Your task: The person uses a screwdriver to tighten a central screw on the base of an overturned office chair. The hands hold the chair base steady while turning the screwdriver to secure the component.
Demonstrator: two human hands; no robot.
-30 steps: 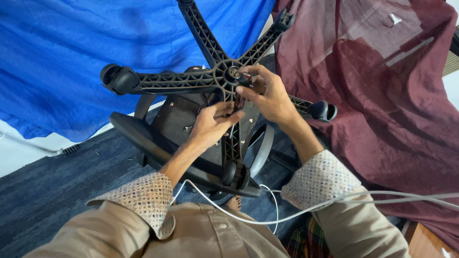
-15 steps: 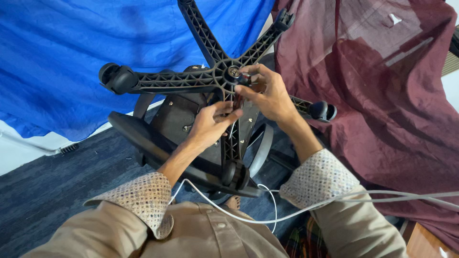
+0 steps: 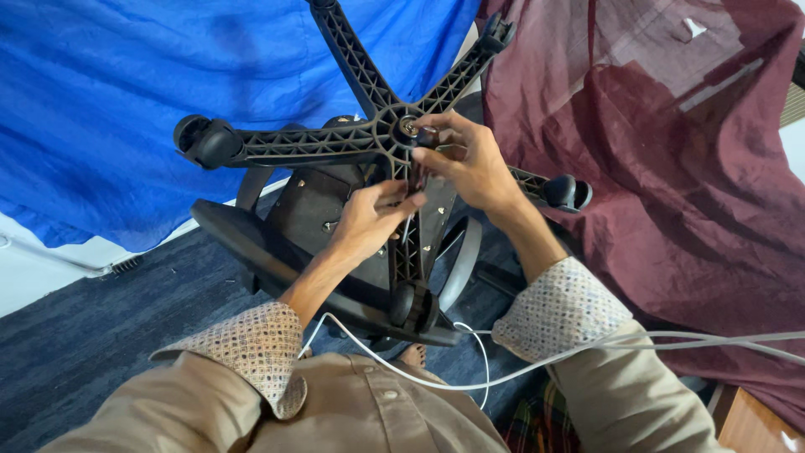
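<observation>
An upturned black office chair (image 3: 335, 226) lay on the dark carpet (image 3: 101, 335), its star base (image 3: 369, 134) uppermost, where the right hand (image 3: 470, 159) was closed around the central hub (image 3: 408, 127) and the left hand (image 3: 369, 220), fingers pinched together, gripped the spoke just below it.

A blue cloth (image 3: 126, 109) hangs at the upper left, and a maroon cloth (image 3: 671, 193) drapes the right. A white cable (image 3: 587, 348) crosses above dark blue carpet (image 3: 92, 335).
</observation>
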